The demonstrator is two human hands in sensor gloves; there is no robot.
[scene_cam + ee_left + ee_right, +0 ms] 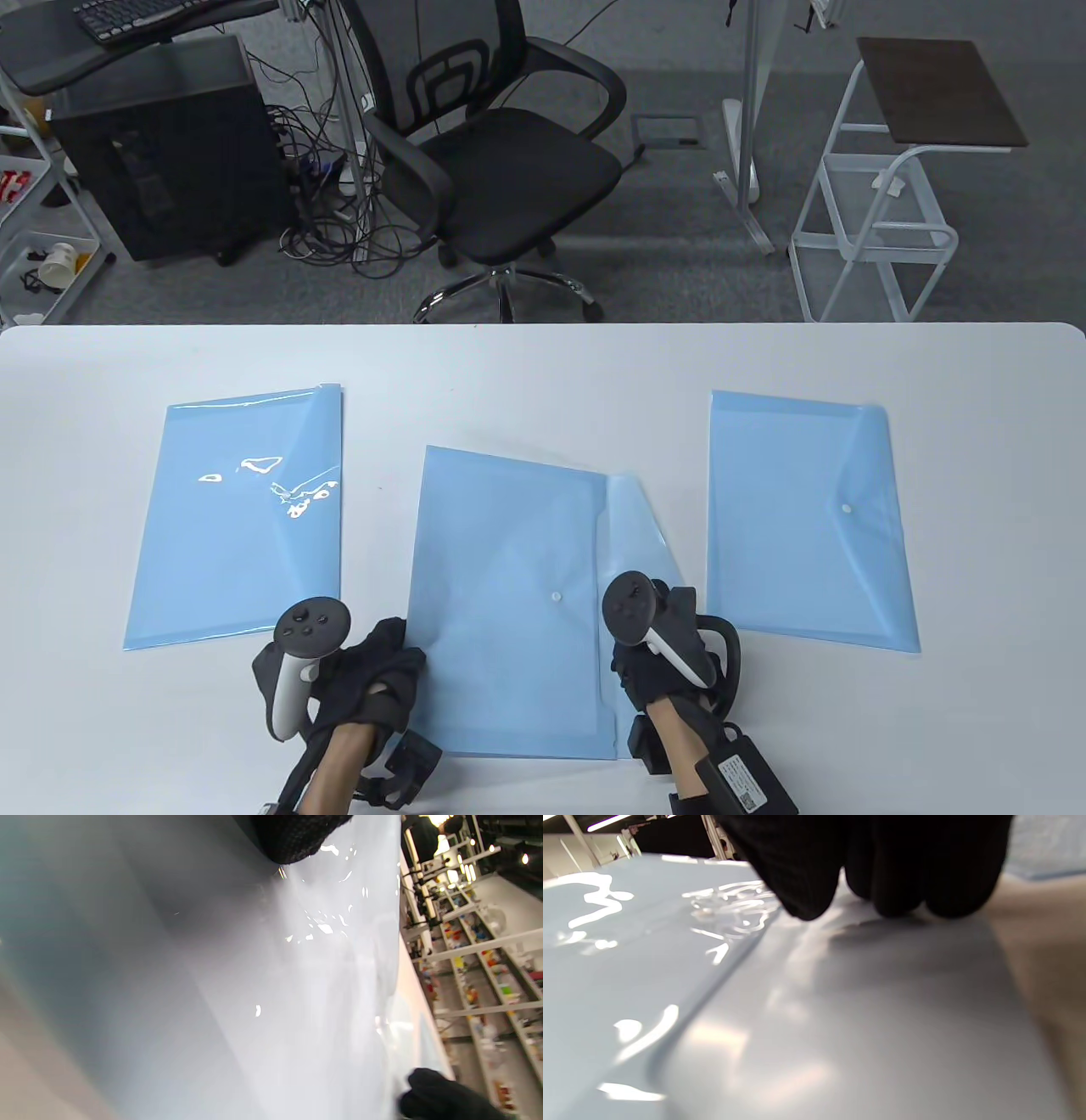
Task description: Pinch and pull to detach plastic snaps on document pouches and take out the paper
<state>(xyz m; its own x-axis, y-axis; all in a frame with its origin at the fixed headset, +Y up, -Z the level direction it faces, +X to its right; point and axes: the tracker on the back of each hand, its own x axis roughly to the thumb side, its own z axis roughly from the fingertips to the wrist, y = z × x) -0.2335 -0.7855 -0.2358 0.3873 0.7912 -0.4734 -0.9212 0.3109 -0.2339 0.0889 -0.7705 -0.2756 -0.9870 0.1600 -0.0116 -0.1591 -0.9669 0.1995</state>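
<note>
My right hand rested on the middle pouch's flap, which lay unsnapped and folded out to the right; gloved fingertips pressed its plastic, though I could not tell whether they gripped it. My left hand sat at that pouch's left edge, its grip unclear to me. The snap showed white between them. Two more pouches flanked it on the table.

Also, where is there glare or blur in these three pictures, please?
Table view: sharp, with white glare patches on the left pouch. Left wrist view: the pouch surface is blurred, with small bright specks; the shelves behind are soft. Right wrist view: the right hand's fingertips are dark and out of focus, with glare streaks on the middle pouch.
</note>
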